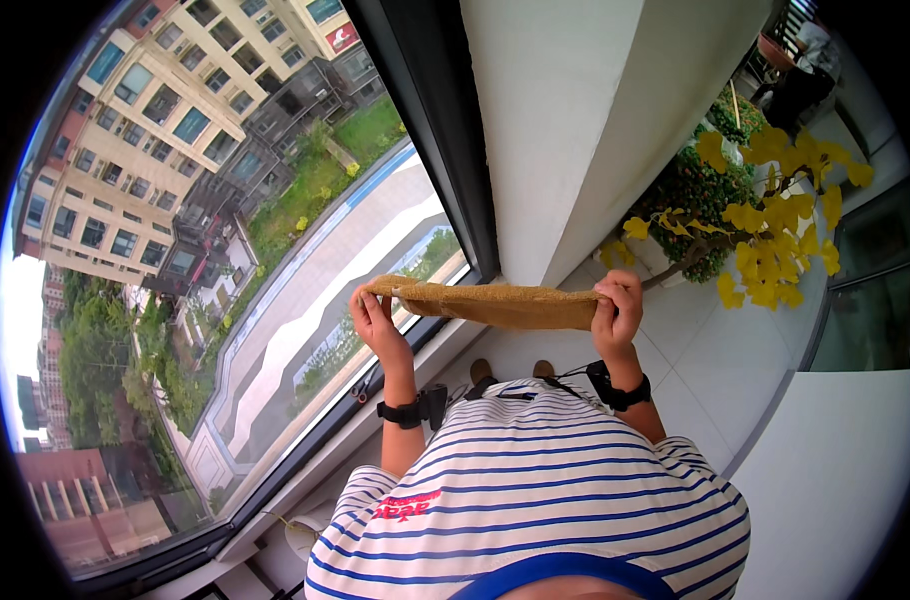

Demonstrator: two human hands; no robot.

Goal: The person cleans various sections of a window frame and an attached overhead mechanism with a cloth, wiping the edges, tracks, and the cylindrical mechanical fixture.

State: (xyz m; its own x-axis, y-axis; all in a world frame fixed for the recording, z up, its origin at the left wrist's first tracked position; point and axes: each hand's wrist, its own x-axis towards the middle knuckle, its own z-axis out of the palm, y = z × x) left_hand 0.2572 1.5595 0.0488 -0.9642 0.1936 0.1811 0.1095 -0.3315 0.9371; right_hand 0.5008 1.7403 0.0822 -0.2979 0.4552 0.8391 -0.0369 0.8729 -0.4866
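A folded brown cloth, towel-like in texture, (492,306) is stretched between my hands in front of my body, level with the window's lower corner. My left hand (378,319) pinches one end between thumb and fingers, beside the window. The other end is gripped by my right hand (618,306), over the tiled floor. The cloth hangs as a narrow band with a thick rolled upper edge. Each of my wrists wears a black strap with a device.
A large window in a dark frame (440,142) runs along the left, with scissors (360,393) on its ledge. A white pillar (549,112) stands ahead. Yellow artificial-looking leaves (777,232) and a potted bush (699,202) are at the right. A white surface (822,457) lies lower right.
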